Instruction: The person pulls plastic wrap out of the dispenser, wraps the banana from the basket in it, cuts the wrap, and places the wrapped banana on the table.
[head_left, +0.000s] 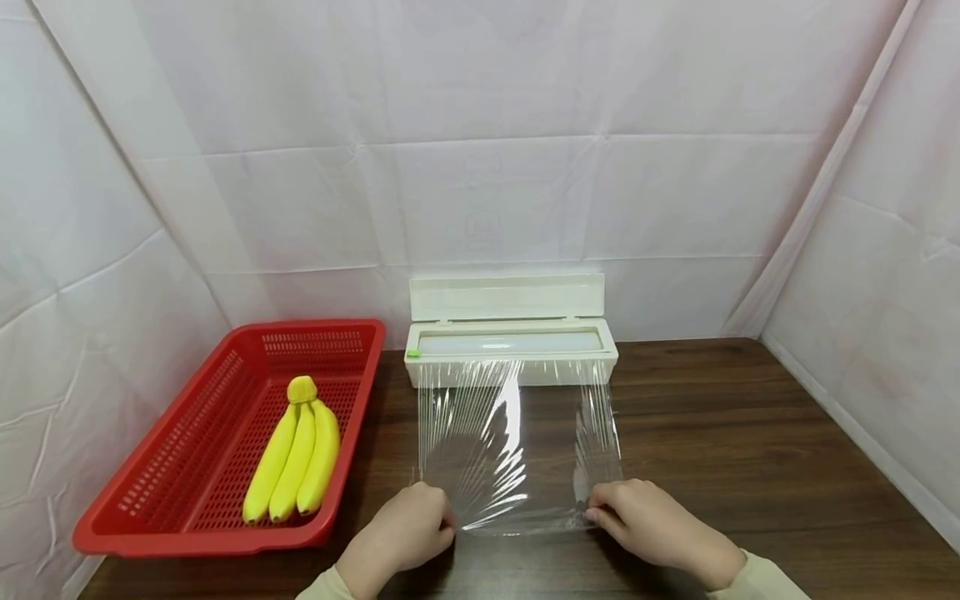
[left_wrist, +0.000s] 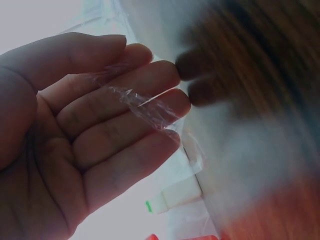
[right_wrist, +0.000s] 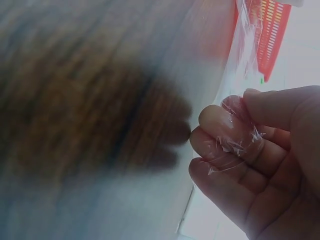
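Cling film [head_left: 536, 475]: stretching from the white wrap dispenser [head_left: 510, 325] beyond the fingertips, being pinched between thumbs and forefingers of left hand [head_left: 408, 525] and right hand [head_left: 648, 521], presumably holding taut.

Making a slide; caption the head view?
Left hand and right hand hold film stretched from white box; bananas lie in basket.

The box [head_left: 507, 302] is white, its tab [head_left: 413, 354] bright green; the film [head_left: 517, 450] before it clear with silvery streaks; the slot-patterned basket [head_left: 202, 545] left of it red, the bananas [head_left: 303, 454] yellow; the table [head_left: 712, 450] under it dark brown, grain-streaked; the cloth [head_left: 480, 192] behind it whitish.
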